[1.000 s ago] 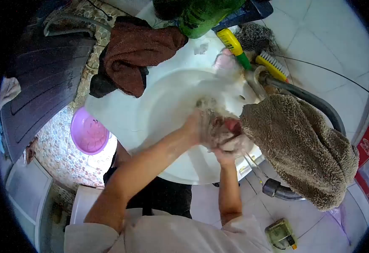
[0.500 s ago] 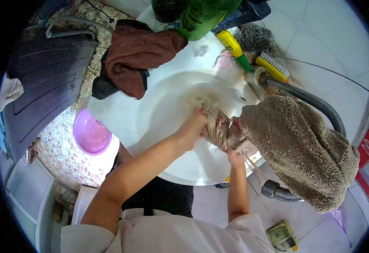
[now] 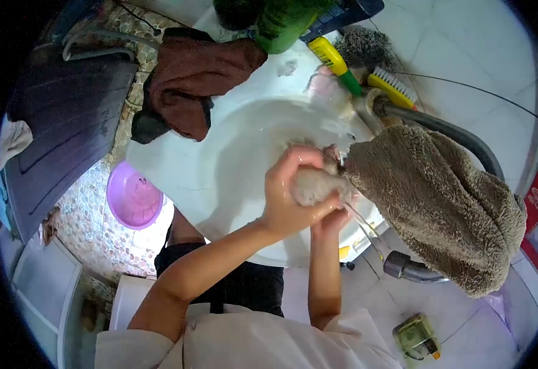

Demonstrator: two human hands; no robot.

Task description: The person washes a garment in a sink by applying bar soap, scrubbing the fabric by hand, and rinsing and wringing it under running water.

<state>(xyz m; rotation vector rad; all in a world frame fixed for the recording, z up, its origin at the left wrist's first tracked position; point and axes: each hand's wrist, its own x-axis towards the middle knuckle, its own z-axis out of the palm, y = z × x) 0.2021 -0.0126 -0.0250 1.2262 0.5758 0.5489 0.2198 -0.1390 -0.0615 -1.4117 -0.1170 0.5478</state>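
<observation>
A wet, pale beige cloth [image 3: 318,186] is bunched into a ball over the white washbasin [image 3: 232,132]. My left hand [image 3: 284,190] wraps round it from the left, fingers over its far side and thumb along its near side. My right hand [image 3: 330,222] is closed against the cloth's near right end, partly hidden behind my left hand. A thin stream of water [image 3: 365,227] runs from the dark tap nozzle [image 3: 397,264] onto the cloth and my hands. Some of the bowl lies hidden under my hands.
A brown-grey towel [image 3: 441,203] hangs over the curved tap pipe [image 3: 453,126]. A dark brown cloth [image 3: 195,80] lies on the basin's left rim. Behind stand a green bottle [image 3: 287,24], a yellow tube [image 3: 330,58] and a yellow brush [image 3: 392,88]. A purple bowl [image 3: 135,195] sits lower left.
The cloth, earlier stretched and twisted between my hands, is now gathered into a compact ball. My left hand has turned and closed round it, and my right hand has moved left, nearer to it.
</observation>
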